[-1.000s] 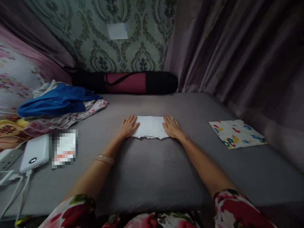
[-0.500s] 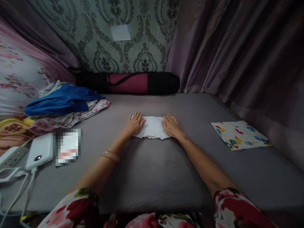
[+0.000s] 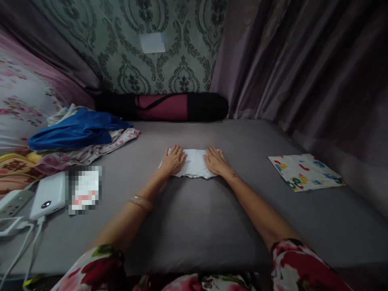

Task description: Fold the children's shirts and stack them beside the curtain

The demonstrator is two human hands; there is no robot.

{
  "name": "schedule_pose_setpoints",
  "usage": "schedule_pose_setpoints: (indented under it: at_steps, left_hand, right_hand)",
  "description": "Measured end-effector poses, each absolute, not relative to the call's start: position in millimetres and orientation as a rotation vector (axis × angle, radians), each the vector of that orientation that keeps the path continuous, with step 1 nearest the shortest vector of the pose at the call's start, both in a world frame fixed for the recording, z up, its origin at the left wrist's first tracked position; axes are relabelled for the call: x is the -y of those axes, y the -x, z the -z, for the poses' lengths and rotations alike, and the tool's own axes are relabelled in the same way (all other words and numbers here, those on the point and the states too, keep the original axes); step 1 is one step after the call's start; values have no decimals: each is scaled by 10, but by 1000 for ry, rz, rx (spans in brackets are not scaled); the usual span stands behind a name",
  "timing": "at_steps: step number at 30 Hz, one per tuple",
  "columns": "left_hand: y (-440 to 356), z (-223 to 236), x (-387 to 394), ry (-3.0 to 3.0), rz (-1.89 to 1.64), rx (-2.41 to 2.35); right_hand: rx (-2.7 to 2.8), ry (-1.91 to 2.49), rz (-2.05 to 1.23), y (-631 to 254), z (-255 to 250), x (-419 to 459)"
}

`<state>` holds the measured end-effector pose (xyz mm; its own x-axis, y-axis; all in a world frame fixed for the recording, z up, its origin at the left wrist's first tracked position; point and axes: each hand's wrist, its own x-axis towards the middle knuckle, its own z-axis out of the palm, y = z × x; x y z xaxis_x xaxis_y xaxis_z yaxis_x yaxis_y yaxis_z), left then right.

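Note:
A small white cloth (image 3: 195, 162), seemingly folded, lies flat on the grey sheet (image 3: 194, 218) in the middle of the view. My left hand (image 3: 173, 160) rests palm down over its left end, fingers stretched out. Over the right end lies my right hand (image 3: 216, 161), also flat with fingers extended. Both hands press on the cloth without gripping it. The near edge of the cloth is slightly wavy, and its two ends are partly hidden under my hands.
A folded cloth with colourful letters (image 3: 306, 171) lies at right. Piled clothes (image 3: 79, 129), a white power bank (image 3: 50, 194), a power strip (image 3: 15, 202) and a blurred-out packet (image 3: 85, 190) sit at left. A long black-and-red bag (image 3: 163, 107) lies along the wall.
Both hands stay flat on the white cloth, the right one shifted very slightly inward. The whole view has moved a little; nothing has been picked up.

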<state>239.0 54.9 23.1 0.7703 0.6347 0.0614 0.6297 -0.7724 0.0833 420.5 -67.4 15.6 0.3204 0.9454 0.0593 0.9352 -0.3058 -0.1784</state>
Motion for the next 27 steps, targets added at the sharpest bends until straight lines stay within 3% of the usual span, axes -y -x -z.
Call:
schedule_pose_setpoints:
  at_steps: [15,27]
  left_hand:
    - [-2458,-142,-365,-2814,-121,-899]
    - [-1866,156,-731,-2584,-504,-1116]
  right_hand:
    - [1659,2403,-72,-3965,-136,581]
    - [1694,2264,29,-3660,-19,384]
